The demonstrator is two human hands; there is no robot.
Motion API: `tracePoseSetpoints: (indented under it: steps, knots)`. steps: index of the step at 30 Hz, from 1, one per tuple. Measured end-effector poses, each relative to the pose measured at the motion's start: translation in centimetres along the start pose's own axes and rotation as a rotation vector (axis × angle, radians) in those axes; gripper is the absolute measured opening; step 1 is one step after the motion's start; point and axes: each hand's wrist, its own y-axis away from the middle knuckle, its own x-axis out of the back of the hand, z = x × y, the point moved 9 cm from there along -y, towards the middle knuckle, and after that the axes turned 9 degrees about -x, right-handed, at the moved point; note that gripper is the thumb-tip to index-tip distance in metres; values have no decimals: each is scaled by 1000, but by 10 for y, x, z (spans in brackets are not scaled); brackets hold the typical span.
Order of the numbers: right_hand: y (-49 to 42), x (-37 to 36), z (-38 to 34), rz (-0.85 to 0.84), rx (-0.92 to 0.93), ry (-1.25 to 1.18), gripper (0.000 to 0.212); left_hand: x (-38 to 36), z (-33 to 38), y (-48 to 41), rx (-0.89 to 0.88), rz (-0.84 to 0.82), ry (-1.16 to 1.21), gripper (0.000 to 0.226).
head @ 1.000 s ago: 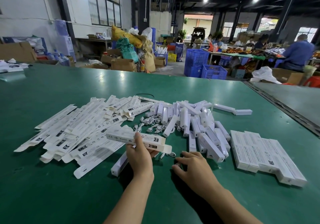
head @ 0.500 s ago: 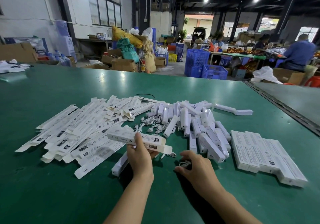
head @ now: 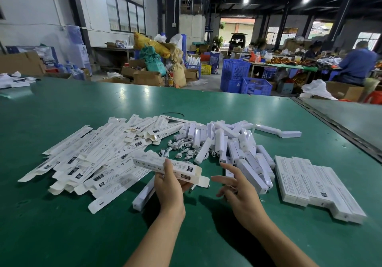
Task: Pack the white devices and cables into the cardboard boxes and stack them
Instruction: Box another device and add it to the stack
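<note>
Carton point(head: 167, 166) in left hand point(head: 168, 188): thumb on top, fingers curled beneath, gripped toward the open end, flap hanging loose. It is thin printed card and looks very light, stiff lengthwise but probably easy to crush at the mouth. Best held by the long edges, as here, leaving the mouth free. Right hand point(head: 241, 196) hovers near that mouth, at three o'clock of it, fingers spread and relaxed, with nothing visible in them.

Devices point(head: 233, 142): jumbled heap of white sticks at one o'clock of the hands. Smooth hard plastic, likely light and a little slick. A pinch across the narrow sides should do, sliding them in end first. One loose device point(head: 144, 192) lies just beside the left hand, at nine o'clock.

Cables point(head: 179, 149): small coiled white leads at twelve o'clock, between the card stock and the heap. Limp and apt to snag, so take the whole coil.

Flat cartons point(head: 99, 153) are fanned out at ten o'clock. Packed boxes point(head: 316, 186) lie side by side at three o'clock, just beside the heap.

Table point(head: 82, 225): broad, green, scuffed, with lamp glare on the far half. A metal seam at two o'clock joins it to a second table.

Room: workshop hall with ceiling lamps. Blue crates point(head: 246, 80) and brown cardboard stand past the far edge at twelve. A seated worker point(head: 357, 64) in blue sits at two o'clock.
</note>
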Motion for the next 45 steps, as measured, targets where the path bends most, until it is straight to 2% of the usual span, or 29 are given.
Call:
tracePoseSetpoints:
  steps: [3, 5, 8, 13, 20, 28, 33, 37, 41, 45]
  knots:
    - [-3, 0, 2, 10, 13, 2, 47, -5, -2, 3, 11, -40, -1, 42]
    - [-5, -3, 8, -46, -77, -102, 38, -9, -3, 5, 24, -61, 6, 43]
    - [-7, -8, 16, -124, -211, -252, 46, -11, -4, 8, 33, -81, 10, 43]
    - [-2, -5, 9, -84, -157, -276, 38, -15, -4, 10, 8, -120, -25, 42]
    - [-3, -6, 19, -41, -289, -562, 21, -15, -5, 9, 8, -133, -12, 40]
    - [-5, 14, 16, 147, -223, -473, 22, -15, -6, 10, 16, -130, -32, 37]
    - [-5, 9, 20, 111, -298, -612, 20, -14, -5, 11, 24, -125, -35, 43]
    - [-4, 4, 27, 76, -408, -774, 45, -13, -4, 12, 22, -119, -32, 40]
    - [-2, -4, 22, -63, -413, -793, 31, -13, -4, 10, 13, -115, -25, 42]
    - [-3, -4, 20, -54, -390, -843, 29, -13, -4, 9, -4, -112, -31, 43]
